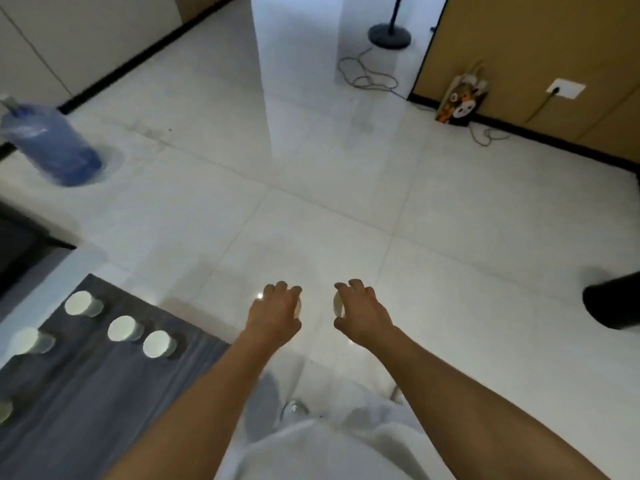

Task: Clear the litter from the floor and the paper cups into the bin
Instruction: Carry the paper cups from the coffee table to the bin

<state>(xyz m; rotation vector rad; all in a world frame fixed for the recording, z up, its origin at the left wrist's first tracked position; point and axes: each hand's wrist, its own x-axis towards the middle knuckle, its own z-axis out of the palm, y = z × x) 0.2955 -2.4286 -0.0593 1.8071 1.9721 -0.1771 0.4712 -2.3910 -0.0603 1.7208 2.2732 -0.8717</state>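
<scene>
Both my arms reach forward over the white tiled floor. My left hand (pixel 275 311) curls around a white paper cup (pixel 298 306), of which only a sliver shows past the fingers. My right hand (pixel 360 311) is curled around another white paper cup (pixel 338 304), also mostly hidden. Several more white paper cups (pixel 125 328) stand on a table with a grey cloth (pixel 86 393) at the lower left. A black bin (pixel 613 299) is partly in view at the right edge. No litter shows on the floor here.
A blue water bottle (pixel 52 143) stands at the left. A fan base (pixel 389 35) with a loose cable (pixel 367 76) is at the far middle. A patterned paper bag (pixel 462 103) leans against the brown wall, near a wall socket (pixel 565 88).
</scene>
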